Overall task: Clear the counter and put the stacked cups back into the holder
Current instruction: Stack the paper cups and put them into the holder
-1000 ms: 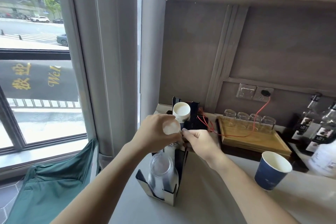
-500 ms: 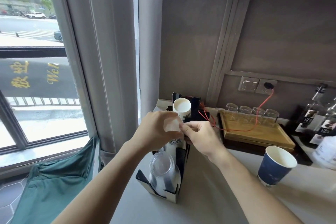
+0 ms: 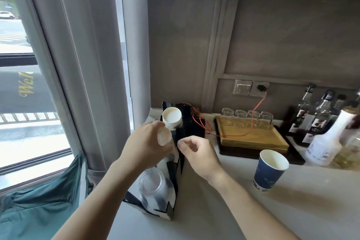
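We are looking down at the bench (image 3: 224,218), where a black cup holder (image 3: 173,198) is standing along its left edge beside the window. Our left hand (image 3: 145,147) is wrapping around a stack of cups (image 3: 164,138) that is sitting in the middle compartment of the holder, the pale bottom of the top cup showing between thumb and fingers; this grip is closing on the stack. Our right hand (image 3: 198,155) is hovering just beside it, to the right of the holder, with the fingers loosely curled and thumb and forefinger slightly apart; its grip is holding nothing. In the compartment nearest us a stack of clear plastic cups (image 3: 151,185) is lying tilted with its bottom toward us. In the far compartment a white paper cup stack (image 3: 172,119) is showing its round end just beyond our left hand. A blue paper cup (image 3: 269,170) is standing upright on the bench, well apart from the holder, on the right. Behind it a wooden tray (image 3: 251,136) is carrying 4 upturned glasses (image 3: 247,116), and a red cable (image 3: 257,107) is running from the wall socket (image 3: 261,88) across the tray toward the back of the holder. Syrup bottles (image 3: 311,115) are standing at the far right, with a white bottle (image 3: 327,140) leaning in front of them.
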